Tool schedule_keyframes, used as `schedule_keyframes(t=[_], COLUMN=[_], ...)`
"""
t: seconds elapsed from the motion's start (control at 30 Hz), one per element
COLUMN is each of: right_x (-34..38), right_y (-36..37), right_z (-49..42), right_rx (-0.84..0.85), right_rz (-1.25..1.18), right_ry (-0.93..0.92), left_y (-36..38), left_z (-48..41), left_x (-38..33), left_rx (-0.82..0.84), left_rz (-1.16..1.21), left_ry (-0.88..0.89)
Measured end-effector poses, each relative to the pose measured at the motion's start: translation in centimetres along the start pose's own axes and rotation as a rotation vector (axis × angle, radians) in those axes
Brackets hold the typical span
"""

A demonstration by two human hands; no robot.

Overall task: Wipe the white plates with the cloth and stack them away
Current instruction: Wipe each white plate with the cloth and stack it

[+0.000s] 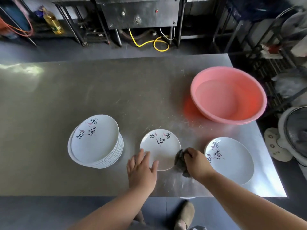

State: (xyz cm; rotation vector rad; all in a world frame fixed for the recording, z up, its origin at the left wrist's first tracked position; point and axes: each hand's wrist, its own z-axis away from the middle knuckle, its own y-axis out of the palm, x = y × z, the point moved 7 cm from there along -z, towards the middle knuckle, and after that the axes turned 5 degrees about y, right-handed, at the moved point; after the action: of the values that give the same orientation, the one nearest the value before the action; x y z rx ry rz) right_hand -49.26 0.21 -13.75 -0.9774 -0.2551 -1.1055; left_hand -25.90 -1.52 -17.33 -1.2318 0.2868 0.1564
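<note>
Fingers (146, 159) of our left hand (141, 170) lie flat on the middle plate (160, 149), pinning it to the desk (83, 90) so our right hand (195, 161), gripping the cloth (181, 161), can scrub its rim.

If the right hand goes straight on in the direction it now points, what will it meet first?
Most likely the middle plate: the right hand points forward and left, and the cloth it grips lies at that plate's right rim. The left hand rests on its near-left rim.
</note>
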Motion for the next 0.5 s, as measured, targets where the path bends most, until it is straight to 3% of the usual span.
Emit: schedule_keyframes(t=[0.1, 0.17, 0.33, 0.4, 0.5], right_x=[0.2, 0.9, 1.2, 1.5, 2.4], right_y=[-2.0, -1.6, 1.2, 1.3, -0.4], right_z=[-2.1, -3.1, -4.5, -4.4, -2.9], right_rx=[0.006, 0.093, 0.26, 0.21, 0.003], right_rz=[0.279, 0.376, 0.279, 0.274, 0.206], right_ry=[0.078, 0.096, 0.174, 0.141, 0.029], left_y=[-2.8, -3.2, -3.0, -3.5, -5.2], left_z=[-1.1, -2.7, -4.1, -3.9, -3.4], left_x=[1.6, 2.9, 2.2, 1.7, 0.1], left_rx=[-0.132, -0.014, 0.34, 0.394, 0.363], left_rz=[0.245, 0.388, 0.871, 0.953, 1.156], left_ry=[-0.099, -0.248, -0.647, -0.697, -0.664])
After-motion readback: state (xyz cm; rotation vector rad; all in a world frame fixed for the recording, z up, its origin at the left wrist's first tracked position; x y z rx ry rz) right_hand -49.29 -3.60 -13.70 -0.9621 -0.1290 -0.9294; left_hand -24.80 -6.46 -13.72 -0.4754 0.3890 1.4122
